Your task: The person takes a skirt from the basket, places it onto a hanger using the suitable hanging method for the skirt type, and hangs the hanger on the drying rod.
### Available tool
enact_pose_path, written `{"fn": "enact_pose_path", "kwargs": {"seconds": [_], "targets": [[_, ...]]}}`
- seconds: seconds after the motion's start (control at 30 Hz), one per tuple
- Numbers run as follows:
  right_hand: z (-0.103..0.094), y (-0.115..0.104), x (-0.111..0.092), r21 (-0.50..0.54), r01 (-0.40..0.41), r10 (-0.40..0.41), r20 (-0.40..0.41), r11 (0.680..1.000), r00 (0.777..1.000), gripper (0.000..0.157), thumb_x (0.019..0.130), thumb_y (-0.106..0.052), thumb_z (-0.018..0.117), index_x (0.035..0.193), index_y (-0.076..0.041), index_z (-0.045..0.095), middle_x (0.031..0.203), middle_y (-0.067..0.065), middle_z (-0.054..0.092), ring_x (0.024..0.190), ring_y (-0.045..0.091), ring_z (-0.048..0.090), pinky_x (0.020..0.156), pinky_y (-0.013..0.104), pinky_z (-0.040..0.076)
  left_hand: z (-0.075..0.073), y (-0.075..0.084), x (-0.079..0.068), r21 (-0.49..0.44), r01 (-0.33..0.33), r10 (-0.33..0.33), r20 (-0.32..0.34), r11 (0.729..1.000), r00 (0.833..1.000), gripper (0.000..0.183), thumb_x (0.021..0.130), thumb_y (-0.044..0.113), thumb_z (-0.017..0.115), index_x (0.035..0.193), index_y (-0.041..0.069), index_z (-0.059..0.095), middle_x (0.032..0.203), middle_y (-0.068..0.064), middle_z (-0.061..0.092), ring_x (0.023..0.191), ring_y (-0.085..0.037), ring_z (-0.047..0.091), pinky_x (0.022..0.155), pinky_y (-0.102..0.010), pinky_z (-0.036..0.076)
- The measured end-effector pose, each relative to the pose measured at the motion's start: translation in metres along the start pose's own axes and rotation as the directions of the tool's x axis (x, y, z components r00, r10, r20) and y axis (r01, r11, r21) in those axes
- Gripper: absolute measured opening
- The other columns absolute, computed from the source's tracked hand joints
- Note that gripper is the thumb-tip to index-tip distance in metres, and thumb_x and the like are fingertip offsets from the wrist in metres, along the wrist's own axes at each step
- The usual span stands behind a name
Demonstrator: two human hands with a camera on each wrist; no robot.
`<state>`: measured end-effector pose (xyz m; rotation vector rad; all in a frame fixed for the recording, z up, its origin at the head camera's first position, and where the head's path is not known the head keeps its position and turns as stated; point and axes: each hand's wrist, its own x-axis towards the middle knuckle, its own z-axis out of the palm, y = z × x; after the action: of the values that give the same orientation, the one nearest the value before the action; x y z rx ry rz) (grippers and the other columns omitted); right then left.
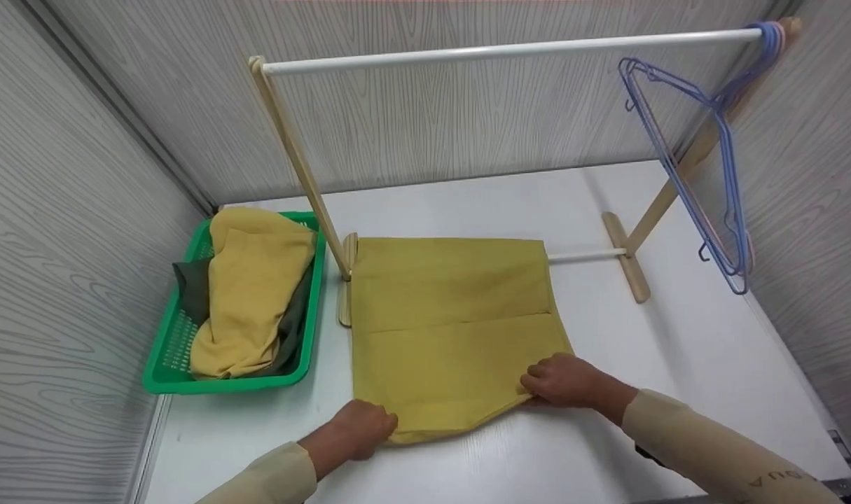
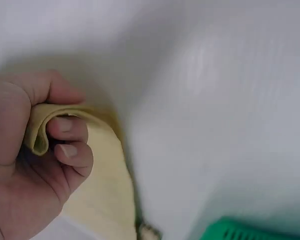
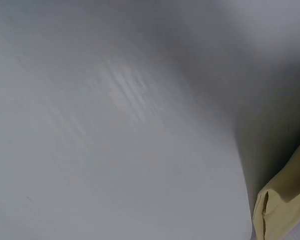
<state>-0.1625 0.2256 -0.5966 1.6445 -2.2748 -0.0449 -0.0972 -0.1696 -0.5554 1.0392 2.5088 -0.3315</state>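
L hand grips the near-L corner of the mustard cloth, R hand its near-R edge; cloth's on the white table, apparently over the lower rack bar. Uneven pull (R grip's farther fwd) could prob. skew or crease it.

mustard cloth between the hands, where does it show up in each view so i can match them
Head: the mustard cloth fills the middle of the lower half, its near edge gripped by the left hand and right hand.
Left wrist: left of centre, running from the left hand to the bottom edge.
Right wrist: bottom right corner, only part showing.
Shared landmark: the white tabletop, visible beside the cloth in all three.
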Motion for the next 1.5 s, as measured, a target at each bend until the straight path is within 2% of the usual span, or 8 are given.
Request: {"fn": "enact_pose_path", "kwargs": {"seconds": [0.3, 0.4, 0.5, 0.63, 0.77, 1.03, 1.2, 1.5], "targets": [[0.012, -0.026, -0.021, 0.145, -0.006, -0.002, 0.055, 0.989, 0.999, 0.036, 0.094, -0.055, 0.060, 0.082, -0.022, 0.053, 0.068, -0.012, 0.050, 0.055, 0.002, 0.039, 0.046, 0.019, 0.019, 0.008, -0.012, 0.003, -0.232, 0.012, 0.034, 0.190, 0.973, 0.981, 0.048, 0.089, 0.065, 0.058, 0.082, 0.018, 0.055, 0.065, 0.002, 0.046, 0.059, -0.013, 0.041, 0.057, -0.032, 0.036], [0.011, -0.026, -0.018, 0.191, -0.015, 0.007, 0.039, 0.982, 0.999, 0.031, 0.098, -0.050, 0.057, 0.083, -0.023, 0.055, 0.069, -0.013, 0.052, 0.055, 0.000, 0.040, 0.046, 0.018, 0.024, 0.006, -0.019, 0.007, -0.349, 0.042, -0.002, 0.115, 0.936, 0.993, 0.055, 0.094, 0.068, 0.046, 0.078, 0.016, 0.055, 0.065, 0.003, 0.046, 0.060, -0.013, 0.042, 0.057, -0.032, 0.035], [0.013, -0.020, -0.011, 0.159, -0.016, 0.024, -0.050, 0.987, 0.998, 0.028, 0.098, -0.041, 0.059, 0.080, -0.021, 0.054, 0.066, -0.011, 0.048, 0.053, 0.001, 0.038, 0.045, 0.018, 0.024, 0.008, -0.024, 0.016, -0.390, 0.097, -0.150, -0.107, 0.916, 0.983, 0.048, 0.100, 0.054, 0.046, 0.078, 0.013, 0.057, 0.068, 0.001, 0.050, 0.062, -0.014, 0.046, 0.058, -0.035, 0.040], [0.015, -0.002, 0.004, 0.056, -0.083, 0.094, -0.239, 0.995, 0.967, 0.026, 0.086, -0.025, 0.073, 0.074, -0.014, 0.053, 0.064, -0.004, 0.043, 0.054, 0.009, 0.035, 0.047, 0.024, 0.027, 0.010, -0.032, 0.034, -0.499, 0.277, -0.476, -0.331, 0.821, 0.815, 0.027, 0.099, 0.031, 0.056, 0.089, 0.007, 0.061, 0.081, -0.007, 0.057, 0.073, -0.023, 0.056, 0.063, -0.043, 0.048], [0.015, 0.016, 0.013, 0.003, -0.258, 0.249, -0.267, 0.966, 0.931, 0.026, 0.076, -0.016, 0.079, 0.078, -0.010, 0.055, 0.073, 0.003, 0.048, 0.064, 0.018, 0.042, 0.056, 0.034, 0.036, 0.012, -0.041, 0.053, -0.632, 0.433, -0.715, -0.293, 0.643, 0.635, 0.029, 0.096, 0.026, 0.059, 0.107, -0.001, 0.058, 0.101, -0.017, 0.057, 0.092, -0.035, 0.057, 0.074, -0.051, 0.048], [0.032, 0.017, 0.010, 0.075, -0.602, 0.604, -0.004, 0.795, 0.797, 0.023, 0.099, -0.028, 0.058, 0.101, -0.006, 0.054, 0.098, 0.012, 0.049, 0.088, 0.031, 0.047, 0.073, 0.046, 0.038, 0.018, -0.045, 0.083, -0.728, 0.587, -0.889, -0.067, 0.353, 0.452, 0.073, 0.090, 0.049, 0.065, 0.131, -0.008, 0.045, 0.122, -0.026, 0.051, 0.112, -0.042, 0.050, 0.090, -0.056, 0.041], [0.043, 0.011, 0.006, 0.080, -0.680, 0.674, 0.098, 0.728, 0.733, 0.030, 0.103, -0.035, 0.048, 0.114, -0.008, 0.050, 0.110, 0.014, 0.043, 0.101, 0.035, 0.042, 0.079, 0.050, 0.035, 0.005, -0.047, 0.091, -0.823, 0.543, -0.903, 0.089, 0.171, 0.420, 0.059, 0.083, 0.044, 0.074, 0.113, -0.004, 0.057, 0.113, -0.024, 0.060, 0.107, -0.043, 0.054, 0.089, -0.056, 0.039], [0.047, 0.005, 0.005, 0.073, -0.684, 0.677, 0.106, 0.725, 0.729, 0.031, 0.104, -0.037, 0.045, 0.115, -0.008, 0.049, 0.114, 0.015, 0.044, 0.106, 0.036, 0.042, 0.082, 0.051, 0.036, 0.004, -0.062, 0.091, -0.989, 0.143, -0.891, 0.039, 0.030, 0.453, 0.062, 0.082, 0.003, 0.063, 0.138, -0.004, 0.036, 0.130, -0.029, 0.056, 0.120, -0.039, 0.056, 0.100, -0.050, 0.044]]}}
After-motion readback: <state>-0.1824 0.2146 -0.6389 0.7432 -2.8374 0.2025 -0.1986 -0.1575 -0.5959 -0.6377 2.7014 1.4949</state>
